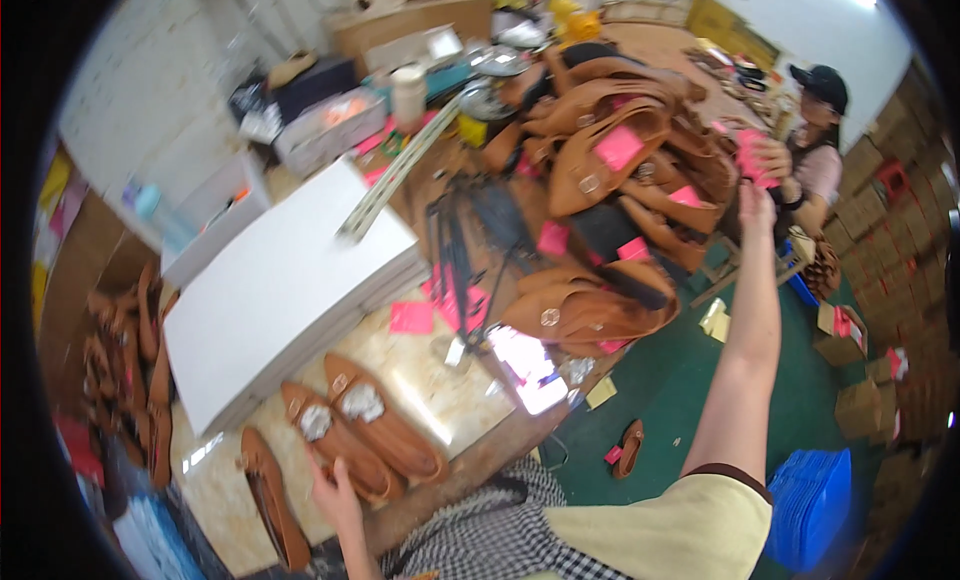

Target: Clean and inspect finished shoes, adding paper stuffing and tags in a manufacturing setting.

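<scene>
A green floor [665, 395] is seen beyond the tabletop [225, 495], whose near part is surfaced in pale marbled sheet. Much of its far right side is covered by a heap of brown shoes [570, 180], some with pink slips inside. To the left of the heap, a thick white stack [290, 280] is set, with a pale strip [400, 175] laid partly across it. On the floor at the right, blue plastic containers [810, 505] are stacked, and farther back a co-worker [815, 170] in a dark cap is seen.

In front of the white stack, three brown flats are laid on the tabletop: a left shoe [270, 500] on its side, and a middle shoe [342, 445] and a right shoe [400, 440] side by side, both with pale wads [360, 402] inside.

The hands are held well apart. The left hand [335, 490] is placed at the middle shoe's side; whether it is gripped cannot be told. The right hand [757, 205] is stretched out beside a pink bundle [748, 160] at the co-worker's hand [772, 160]; its grip cannot be made out. A lit phone [525, 365] is laid near the tabletop's front edge.
</scene>
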